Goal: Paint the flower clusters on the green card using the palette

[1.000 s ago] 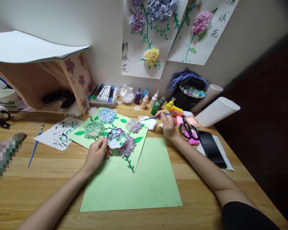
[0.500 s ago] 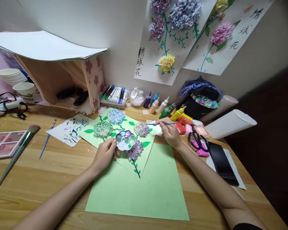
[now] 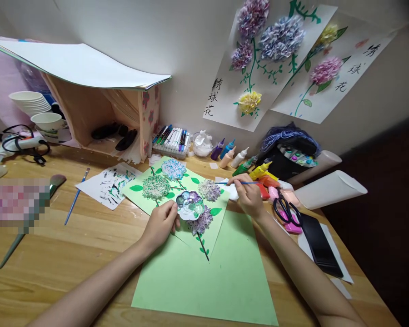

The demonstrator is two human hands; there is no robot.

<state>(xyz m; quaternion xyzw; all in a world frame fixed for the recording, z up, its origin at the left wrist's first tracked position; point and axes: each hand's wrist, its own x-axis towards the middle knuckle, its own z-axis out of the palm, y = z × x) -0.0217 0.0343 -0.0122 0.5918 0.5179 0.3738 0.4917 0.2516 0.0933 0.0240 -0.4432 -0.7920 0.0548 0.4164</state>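
My left hand [image 3: 161, 223] grips a small flower-shaped paint palette [image 3: 190, 205] by its left edge, holding it over a green sheet with painted hydrangea flowers [image 3: 177, 184]. My right hand [image 3: 248, 197] is closed on a thin blue paintbrush [image 3: 238, 183], its tip pointing left over a white tissue [image 3: 232, 192] near the flower picture. A larger plain green sheet [image 3: 207, 277] lies in front of me, partly under the flower picture.
Paint bottles [image 3: 230, 154] and a marker set [image 3: 172, 138] line the wall. Black scissors [image 3: 286, 210], pink clay and a black phone [image 3: 318, 245] sit right. A paint-smeared paper [image 3: 107, 184], blue brush [image 3: 75, 197] and large brush [image 3: 30, 218] lie left; bowls [image 3: 34, 104] at far left.
The camera has swung left and tilted, shifting everything rightward in view. Both hands keep their grips; the brush tip stays over the tissue beside the flower picture.
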